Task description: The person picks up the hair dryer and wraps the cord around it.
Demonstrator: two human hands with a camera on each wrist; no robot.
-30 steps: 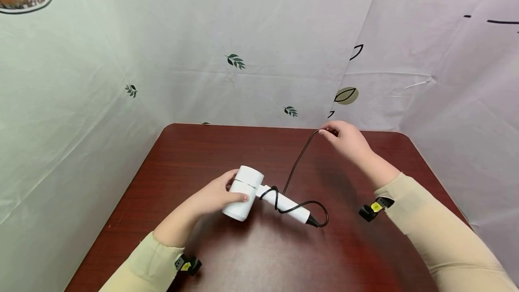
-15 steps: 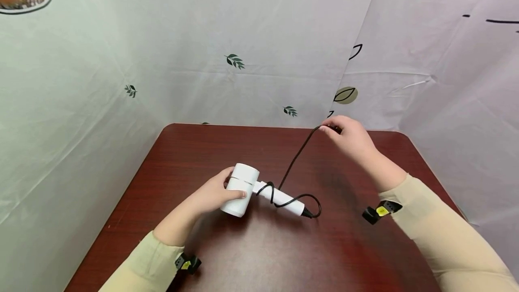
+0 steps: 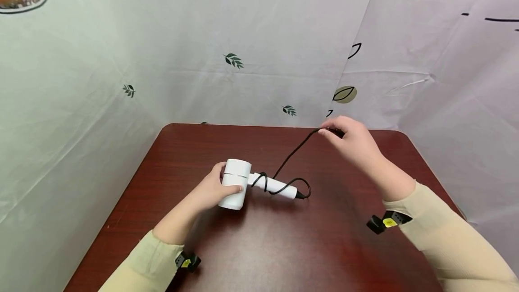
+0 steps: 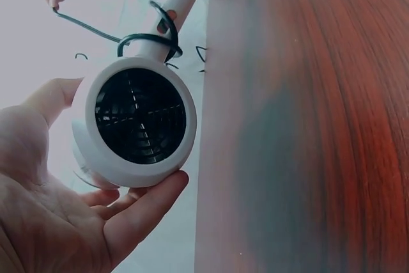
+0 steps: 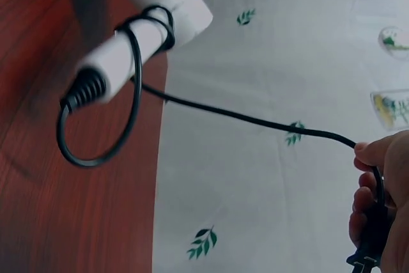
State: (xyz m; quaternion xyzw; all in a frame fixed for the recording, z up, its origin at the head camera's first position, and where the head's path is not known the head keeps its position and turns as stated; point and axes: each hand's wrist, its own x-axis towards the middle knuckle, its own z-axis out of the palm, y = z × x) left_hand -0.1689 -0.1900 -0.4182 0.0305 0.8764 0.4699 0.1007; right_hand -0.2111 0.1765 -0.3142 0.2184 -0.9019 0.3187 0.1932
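Over the surface (image 3: 259,256), left fingers (image 4: 150,210) curled round the hair dryer (image 3: 238,178), right fingers (image 5: 377,151) pinched its cord (image 5: 255,121); gentle tension seemed wise.

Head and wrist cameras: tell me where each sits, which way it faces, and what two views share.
Head: worn on the head, facing forward and down at the table; left hand, right hand and sleeves show.
Left wrist: on that wrist, facing the round vent of the hair dryer; the left hand shows close, the right beyond.
Right wrist: on that wrist, facing along the cord to the hair dryer; both hands show in part.
Both wrist views show the cord-wrapped handle.
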